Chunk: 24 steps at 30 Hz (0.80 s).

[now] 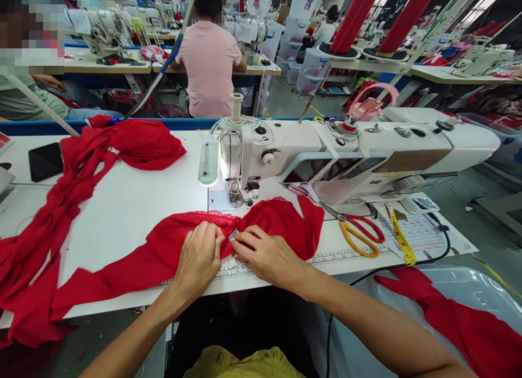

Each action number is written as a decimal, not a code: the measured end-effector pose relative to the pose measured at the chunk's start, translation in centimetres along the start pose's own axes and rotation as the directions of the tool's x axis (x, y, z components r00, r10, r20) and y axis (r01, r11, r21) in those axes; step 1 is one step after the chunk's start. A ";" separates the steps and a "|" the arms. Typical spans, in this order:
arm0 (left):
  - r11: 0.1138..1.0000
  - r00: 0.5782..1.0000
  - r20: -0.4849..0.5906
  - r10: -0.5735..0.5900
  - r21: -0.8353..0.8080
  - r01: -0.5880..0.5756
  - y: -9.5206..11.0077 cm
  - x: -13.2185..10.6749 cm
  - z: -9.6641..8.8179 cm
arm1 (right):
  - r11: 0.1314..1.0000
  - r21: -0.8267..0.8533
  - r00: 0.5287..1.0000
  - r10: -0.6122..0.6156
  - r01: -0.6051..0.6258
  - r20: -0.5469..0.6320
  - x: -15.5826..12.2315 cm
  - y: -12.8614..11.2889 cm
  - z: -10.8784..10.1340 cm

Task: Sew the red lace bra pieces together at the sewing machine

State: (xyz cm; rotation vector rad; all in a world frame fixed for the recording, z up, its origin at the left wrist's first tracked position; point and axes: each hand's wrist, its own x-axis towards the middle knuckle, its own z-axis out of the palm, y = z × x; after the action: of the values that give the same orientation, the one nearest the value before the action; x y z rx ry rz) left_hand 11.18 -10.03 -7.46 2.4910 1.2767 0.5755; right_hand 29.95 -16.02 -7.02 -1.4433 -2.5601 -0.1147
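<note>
A red bra (281, 220) with lace along its upper edge lies across the front of the white sewing table. My left hand (200, 253) is closed on the fabric just left of its centre. From the other side, my right hand (267, 253) pinches the bra near the middle. Between the two hands shows a small whitish patch (234, 235), too small to make out. Right behind the bra stands the sewing machine (265, 149), its presser foot (235, 197) over the metal plate and apart from the fabric. The fingertips are partly hidden in the cloth.
Scissors (361, 234) with orange and red handles lie right of the bra, near a yellow tape measure (402, 236). A long pile of red fabric (61, 204) and a phone (45, 161) are at left. A plastic bin (460, 280) holds red pieces. Co-workers sit beyond.
</note>
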 end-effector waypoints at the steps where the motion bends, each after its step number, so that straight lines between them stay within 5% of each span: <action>1: 1.000 1.000 -0.009 -0.008 -0.012 0.008 0.1 0.0 0.0 | 1.000 0.004 1.000 0.002 -0.002 0.000 0.0 0.0 0.0; 10: 0.995 0.987 -0.123 0.100 -0.005 -0.102 -0.4 -1.0 -0.6 | 0.999 0.047 0.999 0.013 -0.015 0.038 0.0 0.1 -0.6; 13: 0.993 0.992 -0.045 0.122 0.003 -0.122 -0.4 -1.5 -0.6 | 0.999 0.052 0.998 0.008 -0.010 0.055 0.0 0.2 -0.7; 19: 0.996 0.990 0.117 -0.080 0.038 0.076 0.2 -0.4 -0.3 | 0.999 0.045 0.998 -0.003 0.000 0.064 0.0 0.3 -0.3; 24: 0.993 0.986 0.159 -0.041 0.119 0.022 0.5 0.3 -0.4 | 0.999 0.050 0.998 0.005 -0.009 0.062 0.2 0.3 -0.2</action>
State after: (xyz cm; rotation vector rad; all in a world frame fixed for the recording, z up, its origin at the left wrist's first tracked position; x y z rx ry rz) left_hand 11.56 -10.07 -6.86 2.5465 1.3198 0.2922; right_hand 30.18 -15.75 -6.79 -1.4592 -2.5864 -0.0042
